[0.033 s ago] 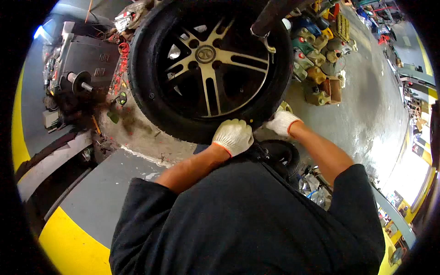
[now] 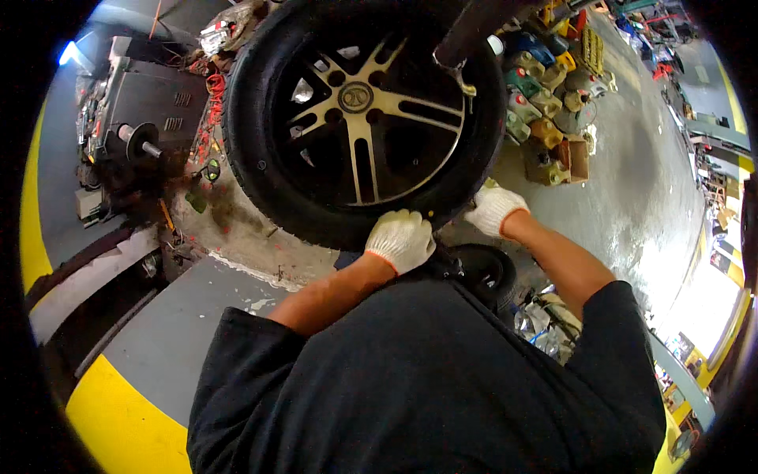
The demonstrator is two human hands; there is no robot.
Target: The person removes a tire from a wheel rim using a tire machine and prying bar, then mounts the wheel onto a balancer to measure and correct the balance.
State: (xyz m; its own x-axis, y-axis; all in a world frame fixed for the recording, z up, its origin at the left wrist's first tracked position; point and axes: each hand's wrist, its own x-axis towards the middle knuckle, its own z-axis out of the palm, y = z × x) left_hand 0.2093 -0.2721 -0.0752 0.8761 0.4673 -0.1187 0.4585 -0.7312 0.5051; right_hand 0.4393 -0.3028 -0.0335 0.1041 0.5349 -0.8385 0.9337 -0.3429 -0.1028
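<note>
A large black tyre [image 2: 264,182] on a silver-and-black spoked wheel rim [image 2: 359,134] fills the upper middle, face up. A dark machine arm [image 2: 466,31] reaches over its upper right, with a metal head [image 2: 462,79] by the rim's edge. My left hand [image 2: 401,241], in a white knit glove, has its fingers curled over the tyre's lower edge. My right hand [image 2: 493,212], gloved alike, is at the tyre's lower right edge with fingers bent; whatever they grip is hidden. Below the tyre, a dark round part [image 2: 482,265] shows between my arms.
Several plastic jugs [image 2: 545,103] and a cardboard box [image 2: 576,162] crowd the floor at right. A grey machine with a shaft [image 2: 142,138] stands at left, near red cords [image 2: 215,103]. A yellow-and-grey ramp edge [image 2: 118,411] is at lower left; cluttered shelving [image 2: 711,182] lines the far right.
The view has shifted very slightly. Both hands remain at the tyre's lower edge, with little visible movement.
</note>
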